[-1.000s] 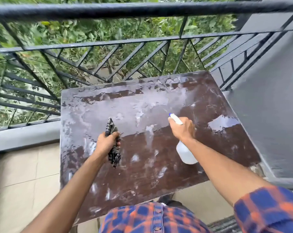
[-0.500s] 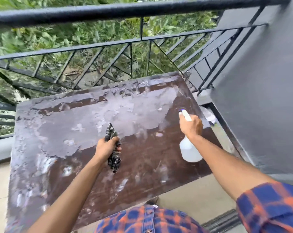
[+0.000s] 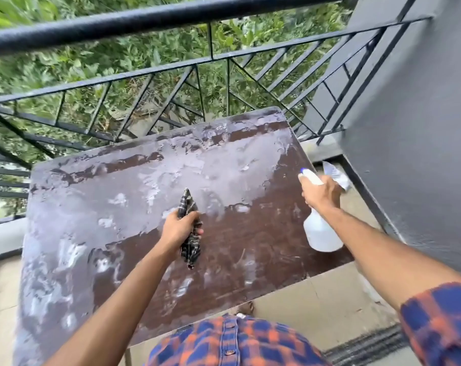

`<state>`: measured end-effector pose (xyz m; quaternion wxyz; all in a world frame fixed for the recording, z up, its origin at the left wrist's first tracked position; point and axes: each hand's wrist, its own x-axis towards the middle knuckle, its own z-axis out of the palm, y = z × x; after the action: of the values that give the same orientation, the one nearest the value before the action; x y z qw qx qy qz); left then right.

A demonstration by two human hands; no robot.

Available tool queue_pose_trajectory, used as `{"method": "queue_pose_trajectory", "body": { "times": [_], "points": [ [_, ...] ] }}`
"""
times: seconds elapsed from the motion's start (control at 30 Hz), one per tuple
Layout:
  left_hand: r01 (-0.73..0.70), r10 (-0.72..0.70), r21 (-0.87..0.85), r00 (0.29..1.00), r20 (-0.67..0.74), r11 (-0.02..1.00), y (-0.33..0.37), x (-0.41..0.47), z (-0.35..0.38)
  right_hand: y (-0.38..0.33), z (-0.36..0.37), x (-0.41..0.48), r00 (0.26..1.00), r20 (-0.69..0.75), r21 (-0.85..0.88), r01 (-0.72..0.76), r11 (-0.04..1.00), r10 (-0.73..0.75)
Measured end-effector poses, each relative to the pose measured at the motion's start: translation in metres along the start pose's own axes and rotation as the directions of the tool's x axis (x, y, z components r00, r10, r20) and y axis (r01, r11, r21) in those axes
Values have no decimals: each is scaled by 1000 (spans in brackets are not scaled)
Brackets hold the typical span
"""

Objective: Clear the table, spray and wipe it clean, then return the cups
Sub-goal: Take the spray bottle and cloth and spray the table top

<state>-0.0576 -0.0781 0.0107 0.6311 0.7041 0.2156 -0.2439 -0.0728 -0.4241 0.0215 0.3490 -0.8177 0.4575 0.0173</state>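
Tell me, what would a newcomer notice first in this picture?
The brown table in the middle glistens with wet, whitish streaks over most of its top. Above it the left hand grips a dark cloth, and the right hand holds a white bottle near the table's right edge. A black railing runs behind the table.

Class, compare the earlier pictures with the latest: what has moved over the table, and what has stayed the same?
Both hands shifted rightward across the table: the right hand carried the spray bottle out to the table's right edge, the left hand brought the cloth to about mid-table. Nothing was picked up or released. Both grips and the wet tabletop are unchanged.
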Motion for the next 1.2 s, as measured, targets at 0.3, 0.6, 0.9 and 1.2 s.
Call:
{"method": "queue_pose_trajectory", "body": {
  "times": [0.3,0.6,0.9,1.2],
  "points": [
    [22,-27,-64,996,-81,998,-27,-29,-73,-53,58,-101,967,201,-107,182,977,-158],
    [20,-64,-185,970,-234,983,-71,-62,-204,-125,179,-245,810,460,-129,467,875,-364],
    [40,-156,-311,920,-359,950,-128,-81,-322,-163,275,-371,678,575,-114,622,775,-459],
    [48,-190,-361,910,-369,931,-156,-91,-377,-156,306,-431,626,597,-123,690,714,-502]
  ]
}}
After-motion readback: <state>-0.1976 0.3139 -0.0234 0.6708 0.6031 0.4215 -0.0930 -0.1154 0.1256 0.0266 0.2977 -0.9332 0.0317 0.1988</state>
